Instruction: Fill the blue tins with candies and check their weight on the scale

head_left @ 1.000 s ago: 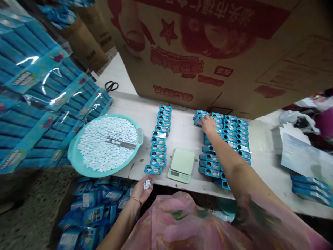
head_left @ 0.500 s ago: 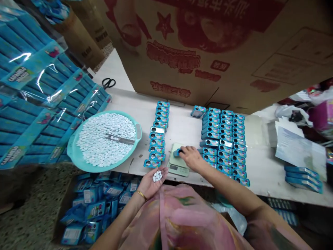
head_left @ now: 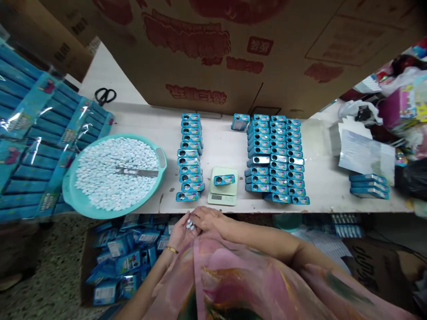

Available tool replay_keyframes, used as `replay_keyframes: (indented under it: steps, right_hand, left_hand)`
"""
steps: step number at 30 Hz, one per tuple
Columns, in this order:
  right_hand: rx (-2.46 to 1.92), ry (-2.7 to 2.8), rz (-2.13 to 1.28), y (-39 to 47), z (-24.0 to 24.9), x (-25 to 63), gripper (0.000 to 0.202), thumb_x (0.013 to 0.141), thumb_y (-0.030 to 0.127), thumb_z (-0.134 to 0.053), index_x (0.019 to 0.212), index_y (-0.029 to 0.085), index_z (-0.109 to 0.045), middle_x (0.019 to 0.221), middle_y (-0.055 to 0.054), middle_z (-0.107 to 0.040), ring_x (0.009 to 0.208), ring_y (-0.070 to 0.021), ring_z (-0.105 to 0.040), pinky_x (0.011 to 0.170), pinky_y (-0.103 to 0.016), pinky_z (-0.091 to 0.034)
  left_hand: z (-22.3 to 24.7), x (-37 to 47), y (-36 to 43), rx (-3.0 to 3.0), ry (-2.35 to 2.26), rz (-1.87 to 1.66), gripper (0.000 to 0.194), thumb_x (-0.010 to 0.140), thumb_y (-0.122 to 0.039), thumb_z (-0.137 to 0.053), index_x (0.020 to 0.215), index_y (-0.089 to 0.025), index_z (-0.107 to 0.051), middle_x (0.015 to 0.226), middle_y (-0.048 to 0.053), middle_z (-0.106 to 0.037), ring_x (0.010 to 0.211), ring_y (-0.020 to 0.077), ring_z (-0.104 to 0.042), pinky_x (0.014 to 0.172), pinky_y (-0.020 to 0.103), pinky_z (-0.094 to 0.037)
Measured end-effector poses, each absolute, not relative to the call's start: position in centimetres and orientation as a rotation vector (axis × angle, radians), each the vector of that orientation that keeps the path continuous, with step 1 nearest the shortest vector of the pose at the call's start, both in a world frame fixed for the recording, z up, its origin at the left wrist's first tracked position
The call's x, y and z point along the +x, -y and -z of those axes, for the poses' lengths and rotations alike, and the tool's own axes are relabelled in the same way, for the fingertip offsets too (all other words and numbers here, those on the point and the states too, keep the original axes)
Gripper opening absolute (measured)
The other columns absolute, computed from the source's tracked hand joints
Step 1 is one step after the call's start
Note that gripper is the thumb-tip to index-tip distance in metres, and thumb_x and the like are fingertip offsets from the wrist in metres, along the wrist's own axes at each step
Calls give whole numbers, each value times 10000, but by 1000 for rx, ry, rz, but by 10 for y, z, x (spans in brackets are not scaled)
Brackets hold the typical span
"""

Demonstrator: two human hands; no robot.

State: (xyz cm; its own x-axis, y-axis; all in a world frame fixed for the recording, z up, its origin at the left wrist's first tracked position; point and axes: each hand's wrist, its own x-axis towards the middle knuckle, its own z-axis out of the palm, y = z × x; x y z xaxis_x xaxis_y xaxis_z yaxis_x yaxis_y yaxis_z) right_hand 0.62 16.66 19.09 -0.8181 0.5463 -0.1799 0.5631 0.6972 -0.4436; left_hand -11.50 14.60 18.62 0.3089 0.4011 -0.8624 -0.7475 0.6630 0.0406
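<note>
My left hand (head_left: 182, 233) is palm up below the table edge, its fingers loosely cupped around several white candies (head_left: 190, 225). Over that palm, my right hand (head_left: 207, 218) reaches in with bent fingers touching the candies; its fingertips are partly hidden. A blue tin (head_left: 224, 179) with a dark opening lies on the pale green scale (head_left: 223, 199), touched by neither hand. Left of the scale stands a column of blue tins (head_left: 190, 169). A turquoise basin (head_left: 160, 180) full of white candies holds a metal scoop (head_left: 142, 172).
Three columns of tins (head_left: 278, 165) stand to the right. A large cardboard box (head_left: 200, 71) borders the table's back. Scissors (head_left: 105, 96) lie at the back left; wrapped blue packs (head_left: 43, 155) stand far left. Below the table is a carton of blue packets (head_left: 128, 262).
My right hand has let go of the tin on the scale and moved down-left to my left palm. Fewer candies show in that palm. The view has shifted.
</note>
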Motion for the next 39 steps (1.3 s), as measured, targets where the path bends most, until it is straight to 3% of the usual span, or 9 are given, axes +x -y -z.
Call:
replay_keyframes:
  steps: [3,6,14,17,23,27,31,36,39]
  right_hand:
    - [927,-2865,753,-169,-200,8,246,804,330,-461,928,123,-510,902,-54,-525,805,-165,-474,640,-260,-426]
    - [868,-2873,774,-170,-204,10,247,808,345,-452,898,123,-511,883,-57,-530,783,-159,-481,622,-259,-425]
    - [871,-2840,764,-168,-200,13,158,819,252,-433,892,130,-502,891,-68,-522,807,-163,-473,588,-259,-430]
    - [954,-2852,808,-174,-198,19,137,809,217,-441,889,141,-522,884,-58,-535,809,-156,-483,611,-247,-433]
    - [1438,-2997,821,-220,-209,64,188,818,169,-400,949,145,-532,922,-72,-529,877,-143,-477,762,-260,-415]
    - [1494,-2874,645,-250,-214,85,195,817,155,-406,952,145,-547,915,-73,-526,859,-144,-486,743,-254,-415]
    - [1440,-2838,590,-259,-210,89,185,834,193,-412,927,158,-568,918,-69,-537,890,-151,-487,736,-251,-414]
    - [1614,-2988,868,-241,-206,82,239,866,189,-343,987,153,-546,962,-66,-555,923,-117,-498,808,-239,-403]
    - [1412,-3047,906,-211,-202,60,233,855,187,-361,1010,161,-533,986,-64,-561,948,-132,-485,825,-259,-397]
  left_hand:
    - [-184,-116,-139,-381,-1126,-795,206,789,-146,-440,671,-118,-606,486,-10,-583,393,74,-531,448,158,-451]
    - [-184,-116,-138,-349,-1217,-815,170,745,-98,-476,633,-125,-601,493,-16,-596,415,72,-547,427,132,-442]
    - [-183,-111,-140,-263,-1222,-765,89,695,-117,-538,640,-133,-605,506,-5,-602,512,115,-596,537,183,-493]
    - [-185,-107,-146,-311,-1119,-750,158,746,-149,-477,641,-136,-594,536,15,-618,567,133,-613,615,224,-513]
    - [-196,-96,-172,-309,-836,-847,235,805,-167,-387,864,-71,-594,854,127,-658,870,199,-607,788,310,-491]
    - [-198,-95,-180,-317,-847,-882,248,802,-174,-406,939,-57,-576,949,158,-631,992,219,-552,815,310,-479]
    - [-195,-96,-175,-348,-885,-874,241,799,-165,-409,921,-52,-584,933,155,-633,983,218,-556,811,307,-477]
    - [-194,-94,-169,-369,-855,-860,251,809,-180,-392,887,-59,-596,924,146,-637,939,210,-576,796,303,-479]
    - [-192,-94,-167,-388,-824,-861,277,827,-186,-354,892,-73,-598,798,105,-658,773,167,-618,748,294,-492]
